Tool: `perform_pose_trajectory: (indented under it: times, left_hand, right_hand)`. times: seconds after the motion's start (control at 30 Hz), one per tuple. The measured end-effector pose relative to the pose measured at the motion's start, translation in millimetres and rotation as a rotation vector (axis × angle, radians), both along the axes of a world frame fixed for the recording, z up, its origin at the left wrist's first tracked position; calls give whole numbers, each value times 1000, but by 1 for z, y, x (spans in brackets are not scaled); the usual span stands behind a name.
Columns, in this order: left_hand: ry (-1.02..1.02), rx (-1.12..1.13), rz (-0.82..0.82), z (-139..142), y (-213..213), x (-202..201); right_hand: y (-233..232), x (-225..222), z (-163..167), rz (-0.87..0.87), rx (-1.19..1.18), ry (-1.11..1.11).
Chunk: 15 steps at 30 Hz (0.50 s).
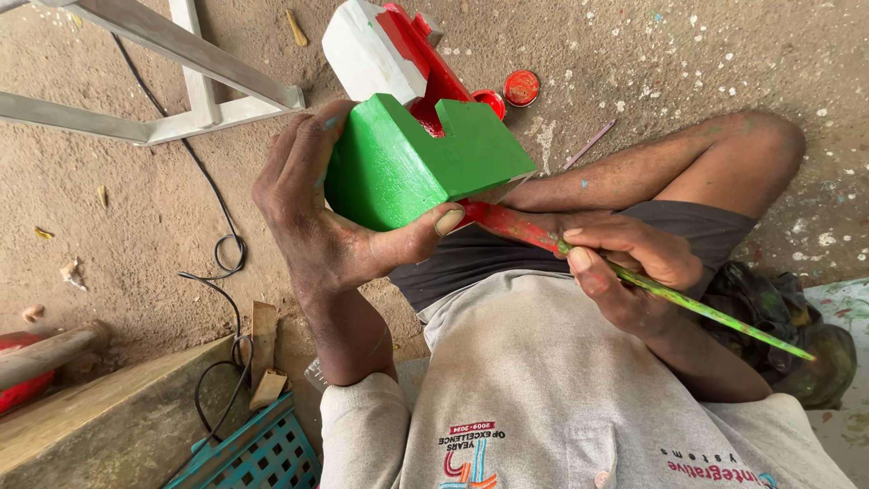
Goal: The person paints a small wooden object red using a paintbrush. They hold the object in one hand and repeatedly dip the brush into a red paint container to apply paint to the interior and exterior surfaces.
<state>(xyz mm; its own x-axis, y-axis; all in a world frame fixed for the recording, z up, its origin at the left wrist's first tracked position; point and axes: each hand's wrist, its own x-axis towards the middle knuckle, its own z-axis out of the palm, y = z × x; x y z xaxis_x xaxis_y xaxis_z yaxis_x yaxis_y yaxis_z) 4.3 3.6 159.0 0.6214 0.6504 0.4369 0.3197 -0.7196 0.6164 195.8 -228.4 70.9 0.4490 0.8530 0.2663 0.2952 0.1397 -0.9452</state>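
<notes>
My left hand [321, 213] grips a wooden block painted bright green [412, 163], thumb on its front edge and fingers round its left side. The same piece carries red and white parts [385, 50] rising behind the green one. My right hand [625, 263] pinches a thin paintbrush [715, 312] with a green-smeared handle. The brush runs left, its red-coated end [507, 225] reaching under the green block. Both hands show paint stains.
A small red paint pot [490, 100] and a red lid [521, 88] sit on the dirt floor behind the block. A grey wooden frame [204, 86] lies top left, a black cable [222, 263] snakes down the left, and a teal crate [262, 453] stands at the bottom.
</notes>
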Motion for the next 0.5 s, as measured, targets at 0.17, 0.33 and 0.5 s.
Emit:
perform_pose_trajectory:
  times: [0.17,0.33,0.5]
  left_hand:
    - [15,-20,16,1,-2,0]
    - [-7,-58,5,1,-3,-1]
    - [-9,-75,11,1,-5,-1]
  right_hand:
    - [3,-6,-6,6,6,48]
    - [1,-13,-9,-26,-37,0]
    - [5,-17,-12,-31,-5,38]
